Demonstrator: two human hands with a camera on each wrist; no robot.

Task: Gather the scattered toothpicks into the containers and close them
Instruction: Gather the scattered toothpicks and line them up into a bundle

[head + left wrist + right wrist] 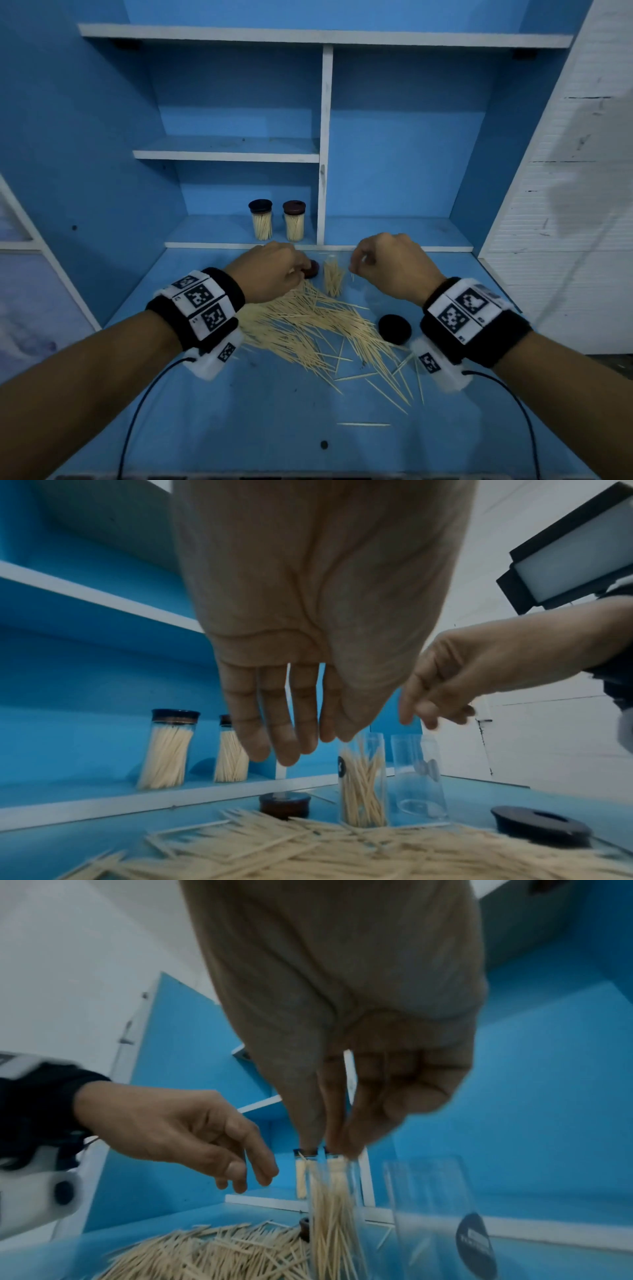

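Right hand (346, 1085): fingertips pinched over the open jar (364, 780), seemingly dropping toothpicks in; what it holds is blurred.
Left hand (308, 631): fingers straight and relaxed, empty, above the pile.
Toothpicks (322, 329): mostly loose on the desk (239, 428).
Second jar (419, 775): empty, beside the first.
Lids (394, 329): off.
Risk: a knock could tip a jar.

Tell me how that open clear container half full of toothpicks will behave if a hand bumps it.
The open clear container stands tall and narrow on the blue desk, so it would probably tip easily. Having no lid, it would likely spill its loosely leaning toothpicks. It looks thin-walled and light, so a nudge may slide it. The right hand hovers above it.
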